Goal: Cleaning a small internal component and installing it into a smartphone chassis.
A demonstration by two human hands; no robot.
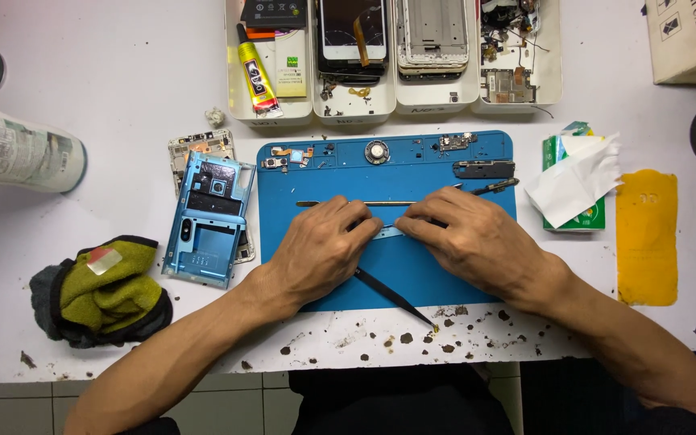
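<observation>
On the blue mat [477,278], a thin pale strip [388,233] lies crosswise near its centre, pinched at either end by the left hand [320,250] and right hand [469,238] (both equally near, fingers curled narrow).

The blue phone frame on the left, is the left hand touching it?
Apart. The head view shows the left hand resting on the blue mat, with a clear strip of mat between it and the blue phone frame.
</observation>
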